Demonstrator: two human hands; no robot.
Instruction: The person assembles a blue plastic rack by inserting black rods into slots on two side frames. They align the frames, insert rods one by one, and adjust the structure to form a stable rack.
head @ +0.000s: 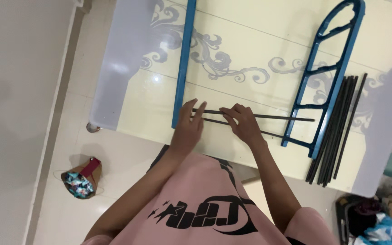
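Note:
Two thin black rods (273, 117) lie side by side across a pale table (232, 50) with grey scroll patterns. My left hand (188, 128) rests flat on their left ends, next to a long blue frame bar (183, 63). My right hand (243, 123) lies over the rods a little further right, fingers curled on them. The rods' right ends reach a blue arched side frame (330, 77) that lies flat on the table.
A bundle of several more black rods (334, 131) lies right of the arched frame, near the table's edge. On the tiled floor at left sits a small patterned bag (81, 180). Dark bags and clutter (368, 218) are at the lower right.

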